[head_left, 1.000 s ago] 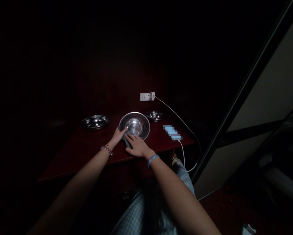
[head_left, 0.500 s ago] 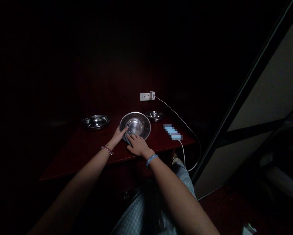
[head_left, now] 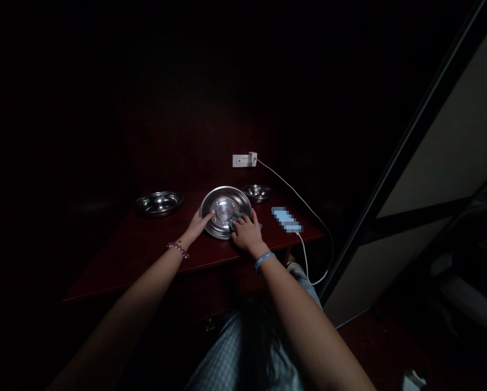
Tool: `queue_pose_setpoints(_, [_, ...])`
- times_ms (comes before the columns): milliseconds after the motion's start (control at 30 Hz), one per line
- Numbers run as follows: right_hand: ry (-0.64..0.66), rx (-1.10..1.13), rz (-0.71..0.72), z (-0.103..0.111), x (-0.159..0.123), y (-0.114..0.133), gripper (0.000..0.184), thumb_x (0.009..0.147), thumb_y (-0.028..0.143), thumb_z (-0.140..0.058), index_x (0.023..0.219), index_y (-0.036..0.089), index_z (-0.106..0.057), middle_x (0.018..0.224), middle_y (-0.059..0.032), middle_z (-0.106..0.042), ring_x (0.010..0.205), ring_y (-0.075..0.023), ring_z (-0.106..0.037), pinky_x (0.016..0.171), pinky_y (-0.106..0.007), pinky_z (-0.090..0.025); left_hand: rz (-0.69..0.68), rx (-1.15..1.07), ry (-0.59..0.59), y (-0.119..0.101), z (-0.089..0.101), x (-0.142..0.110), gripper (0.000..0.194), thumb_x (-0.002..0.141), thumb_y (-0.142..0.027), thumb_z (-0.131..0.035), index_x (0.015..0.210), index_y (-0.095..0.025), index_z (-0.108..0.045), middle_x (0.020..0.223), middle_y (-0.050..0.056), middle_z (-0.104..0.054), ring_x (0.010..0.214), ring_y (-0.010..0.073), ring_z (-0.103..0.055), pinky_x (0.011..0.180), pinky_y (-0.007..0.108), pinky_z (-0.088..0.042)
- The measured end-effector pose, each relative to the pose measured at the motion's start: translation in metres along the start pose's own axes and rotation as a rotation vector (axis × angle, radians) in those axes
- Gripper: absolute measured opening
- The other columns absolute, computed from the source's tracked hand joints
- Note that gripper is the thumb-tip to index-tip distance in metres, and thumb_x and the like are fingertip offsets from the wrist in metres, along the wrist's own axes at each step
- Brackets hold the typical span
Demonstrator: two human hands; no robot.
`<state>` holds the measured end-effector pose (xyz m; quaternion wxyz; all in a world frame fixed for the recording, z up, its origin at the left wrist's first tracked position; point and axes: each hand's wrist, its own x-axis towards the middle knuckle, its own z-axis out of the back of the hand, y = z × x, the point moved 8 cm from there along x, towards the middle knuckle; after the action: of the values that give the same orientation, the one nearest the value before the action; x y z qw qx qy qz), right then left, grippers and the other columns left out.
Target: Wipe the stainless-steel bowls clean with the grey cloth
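A shiny metal basin (head_left: 223,206) stands tilted towards me above the dark red desk, its inside facing me. My left hand (head_left: 197,225) is closed on its left rim, with the thumb over the inner side. At the lower right of the basin, my right hand (head_left: 247,232) presses a grey cloth (head_left: 235,220) against the rim and inner wall. Part of that cloth sticks out beyond the fingers; the rest is hidden under them. Fingers of the right hand reach around the basin's right edge.
On the red desk (head_left: 116,260), one metal basin (head_left: 159,203) sits at left and a smaller metal bowl (head_left: 257,193) behind at right. A blurred-out phone (head_left: 286,219) lies at right, its white cable (head_left: 308,203) running to a wall socket (head_left: 240,161).
My right hand has moved with the cloth from the basin's lower left to its lower right. The basin has shifted slightly right, and my left hand still holds its left rim.
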<state>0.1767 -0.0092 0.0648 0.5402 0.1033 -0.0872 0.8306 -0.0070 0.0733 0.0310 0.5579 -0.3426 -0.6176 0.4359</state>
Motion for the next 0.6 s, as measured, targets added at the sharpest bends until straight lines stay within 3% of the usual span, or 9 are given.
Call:
queue_pose_setpoints(100, [-0.01, -0.015, 0.02, -0.001, 0.001, 0.002, 0.046, 0.099, 0.034, -0.052, 0.137, 0.015, -0.068, 0.144, -0.015, -0.067, 0.145, -0.0314, -0.047, 0.132, -0.053, -0.005, -0.009, 0.015, -0.003, -0.001, 0.001, 0.0, 0.044, 0.076, -0.033, -0.077, 0.116, -0.017, -0.07, 0.124, 0.012, -0.077, 0.124, 0.0312, -0.068, 0.116, 0.048, -0.047])
queue_pose_setpoints(367, [-0.008, -0.017, 0.045, -0.006, 0.0, 0.006, 0.053, 0.099, 0.033, -0.054, 0.151, 0.027, -0.059, 0.15, -0.0113, -0.062, 0.144, -0.0319, -0.047, 0.13, -0.055, -0.011, -0.012, 0.006, -0.016, -0.001, 0.0, -0.002, 0.044, 0.077, -0.036, -0.076, 0.116, -0.016, -0.07, 0.123, 0.014, -0.076, 0.124, 0.0322, -0.068, 0.116, 0.049, -0.047])
queue_pose_setpoints(600, [0.002, -0.006, 0.03, -0.011, 0.001, 0.006, 0.049, 0.103, 0.037, -0.048, 0.149, 0.029, -0.061, 0.151, -0.0097, -0.062, 0.145, -0.0314, -0.045, 0.13, -0.056, -0.011, -0.01, 0.009, -0.015, 0.0, 0.0, -0.001, 0.046, 0.077, -0.036, -0.076, 0.118, -0.016, -0.07, 0.127, 0.014, -0.075, 0.125, 0.0323, -0.067, 0.116, 0.049, -0.046])
